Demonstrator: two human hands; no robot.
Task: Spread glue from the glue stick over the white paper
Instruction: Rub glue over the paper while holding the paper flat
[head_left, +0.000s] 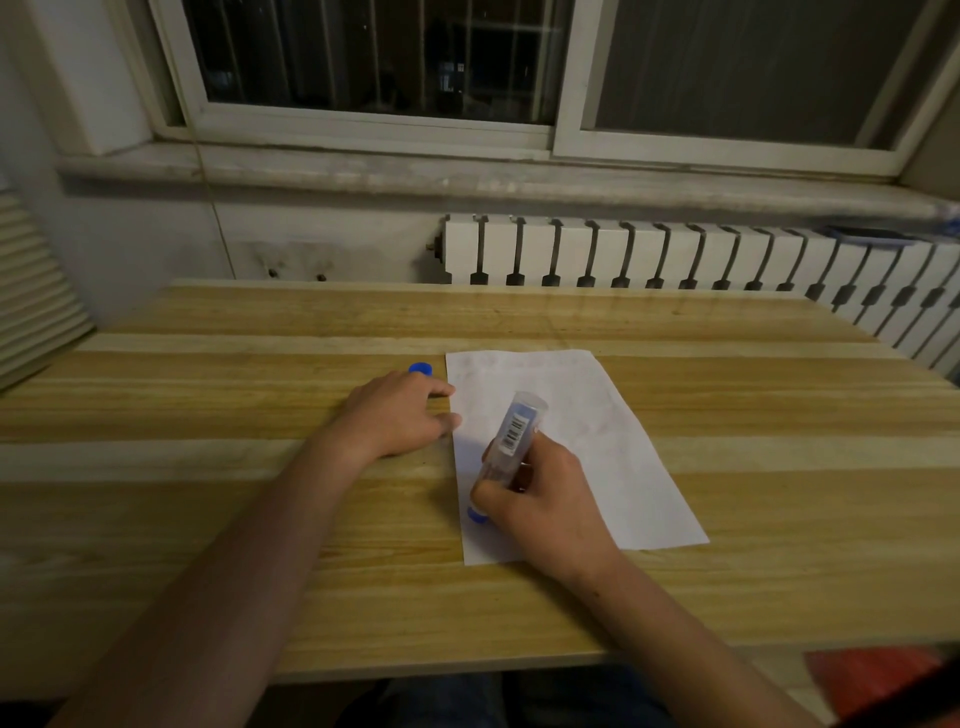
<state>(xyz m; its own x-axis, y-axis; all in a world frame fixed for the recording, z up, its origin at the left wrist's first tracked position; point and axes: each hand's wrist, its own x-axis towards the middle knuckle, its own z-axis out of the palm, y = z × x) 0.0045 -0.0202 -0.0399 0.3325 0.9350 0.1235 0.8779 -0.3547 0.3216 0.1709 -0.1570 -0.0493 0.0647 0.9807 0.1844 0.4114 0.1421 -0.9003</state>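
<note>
Both forearms reach up from the bottom edge, from about 7 and 5 o'clock, onto the wooden table (218, 519) that I am watching. My right hand (540, 499) sits just below the middle of the view, fingers and thumb curled round the glue stick (511, 441). I see the stick tilted, its clear upper end with a barcode label leaning up toward 1 o'clock and its blue lower end (475, 515) down at the sheet near the hand's left side; whether that end actually touches the sheet I cannot tell.

White paper (613, 441) lies flat on the table, right of centre, with its long side running from 12 toward 5 o'clock. My right hand rests over its near left part, at about 7 o'clock on the sheet.

My left hand (400, 415) lies palm down on the wood at 9 o'clock from the sheet, fingers loosely extended and gripping nothing, fingertips touching the paper's left edge. Just beyond its knuckles, at 11 o'clock from the hand, I make out a small blue cap (420, 369) on the table, partly hidden by the hand.

At 12 o'clock, behind the table, a white radiator (675, 254) stands under a window sill (415, 171), with dark window panes above.
</note>
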